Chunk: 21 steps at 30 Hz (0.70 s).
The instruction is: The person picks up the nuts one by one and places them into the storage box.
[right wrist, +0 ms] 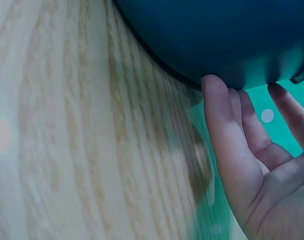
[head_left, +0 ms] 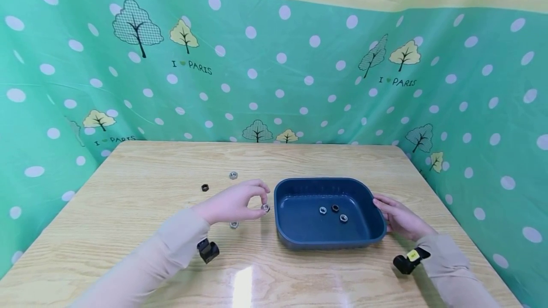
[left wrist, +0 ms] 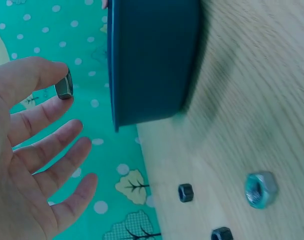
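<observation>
Fingers (left wrist: pixel 42 119) of the left hand (head_left: pixel 239 199) are pinching one nut (head_left: pixel 265 208) between thumb and index fingertips, the other three standing apart. That nut is hanging off the table (head_left: pixel 137 175), just left of the tray (head_left: pixel 295 225) and not touching its wall. On the right hand (head_left: pixel 400 217) the fingers are lying nearly straight, their tips resting against the tray's right end without visibly curling round it. Several faults are presenting a risk. Only two fingertips are bearing on the nut, so uneven pressure could be rolling it out and onto the table. The nut is hanging beside the wall, so too low a crossing could be striking the rim. Such a knock could be skidding the tray, since the right hand appears to be bracing it only lightly. The left sleeve (head_left: pixel 171 246) is passing near a table nut (head_left: pixel 233 225), so a low sweep could be displacing that piece. Count of parts: seven nuts are showing, with one being held, three resting in the tray (two silver, one black) and three lying on the table (also two silver, one black). One tray and two hands are completing the tally.
</observation>
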Each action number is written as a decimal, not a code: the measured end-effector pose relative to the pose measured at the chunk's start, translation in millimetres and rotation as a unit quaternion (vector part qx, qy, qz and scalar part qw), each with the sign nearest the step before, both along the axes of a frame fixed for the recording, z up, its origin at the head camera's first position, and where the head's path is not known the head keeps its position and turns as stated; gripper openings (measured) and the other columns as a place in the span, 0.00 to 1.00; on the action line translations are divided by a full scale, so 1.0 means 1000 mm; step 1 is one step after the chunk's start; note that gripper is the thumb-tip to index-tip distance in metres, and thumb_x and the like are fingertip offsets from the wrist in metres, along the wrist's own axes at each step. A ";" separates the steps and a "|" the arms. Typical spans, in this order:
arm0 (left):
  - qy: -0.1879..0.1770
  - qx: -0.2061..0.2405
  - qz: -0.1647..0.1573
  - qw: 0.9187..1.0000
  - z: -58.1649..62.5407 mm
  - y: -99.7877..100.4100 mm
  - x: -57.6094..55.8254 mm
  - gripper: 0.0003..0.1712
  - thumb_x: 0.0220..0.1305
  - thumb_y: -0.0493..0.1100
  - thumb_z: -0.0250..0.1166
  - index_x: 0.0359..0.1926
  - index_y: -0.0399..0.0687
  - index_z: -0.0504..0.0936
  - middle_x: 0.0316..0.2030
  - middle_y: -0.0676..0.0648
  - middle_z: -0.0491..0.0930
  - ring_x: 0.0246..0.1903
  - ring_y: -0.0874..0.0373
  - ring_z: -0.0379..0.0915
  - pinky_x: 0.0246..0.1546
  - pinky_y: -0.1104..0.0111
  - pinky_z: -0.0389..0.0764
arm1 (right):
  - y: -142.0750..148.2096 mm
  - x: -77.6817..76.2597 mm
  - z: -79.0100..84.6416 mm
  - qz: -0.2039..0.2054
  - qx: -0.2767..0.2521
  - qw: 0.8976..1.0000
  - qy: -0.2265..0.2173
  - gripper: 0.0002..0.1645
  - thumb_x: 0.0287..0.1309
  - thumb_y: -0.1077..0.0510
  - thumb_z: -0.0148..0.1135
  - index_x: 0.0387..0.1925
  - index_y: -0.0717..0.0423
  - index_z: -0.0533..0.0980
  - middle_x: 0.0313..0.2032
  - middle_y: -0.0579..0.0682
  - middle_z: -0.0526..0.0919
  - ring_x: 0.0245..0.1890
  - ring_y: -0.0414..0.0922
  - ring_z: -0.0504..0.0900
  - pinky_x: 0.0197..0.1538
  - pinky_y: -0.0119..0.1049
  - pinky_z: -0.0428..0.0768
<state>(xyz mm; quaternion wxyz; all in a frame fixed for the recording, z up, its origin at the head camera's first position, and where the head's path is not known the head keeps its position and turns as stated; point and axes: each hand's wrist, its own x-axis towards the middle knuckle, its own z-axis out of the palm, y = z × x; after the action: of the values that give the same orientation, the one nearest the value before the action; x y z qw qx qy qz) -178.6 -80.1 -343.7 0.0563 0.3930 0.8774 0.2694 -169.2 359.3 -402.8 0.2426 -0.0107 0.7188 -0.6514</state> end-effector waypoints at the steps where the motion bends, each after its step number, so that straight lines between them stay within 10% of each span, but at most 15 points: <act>1: 0.006 -0.001 -0.004 1.000 0.001 0.002 -0.001 0.03 0.59 0.43 0.64 0.32 0.51 0.77 0.54 0.44 0.74 0.54 0.49 0.72 0.55 0.58 0.74 | 0.000 0.000 -0.001 -0.001 0.002 1.000 0.000 0.21 0.71 0.45 0.43 0.60 0.46 0.60 0.39 0.36 0.84 0.39 0.35 0.83 0.41 0.39 0.82; 10: 0.012 -0.008 -0.026 1.000 0.010 0.021 -0.006 0.04 0.59 0.43 0.65 0.31 0.50 0.77 0.54 0.45 0.75 0.54 0.50 0.73 0.57 0.60 0.73 | -0.001 -0.001 -0.001 -0.004 0.009 1.000 0.000 0.39 0.71 0.45 0.43 0.69 0.65 0.45 0.39 0.35 0.84 0.38 0.35 0.83 0.40 0.39 0.81; 21: 0.014 -0.024 -0.040 0.999 0.026 0.046 -0.012 0.05 0.61 0.44 0.63 0.33 0.48 0.78 0.54 0.46 0.74 0.52 0.52 0.74 0.53 0.61 0.74 | 0.000 -0.002 0.000 -0.005 0.000 1.000 -0.003 0.32 0.71 0.46 0.43 0.68 0.59 0.51 0.39 0.36 0.84 0.38 0.35 0.83 0.39 0.38 0.81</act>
<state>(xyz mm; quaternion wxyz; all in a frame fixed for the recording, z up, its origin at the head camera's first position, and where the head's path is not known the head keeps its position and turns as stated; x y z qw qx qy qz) -190.6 -34.5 -317.7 0.0637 0.4303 0.8678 0.2402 -171.1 359.6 -402.8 0.2413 -0.0054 0.7183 -0.6525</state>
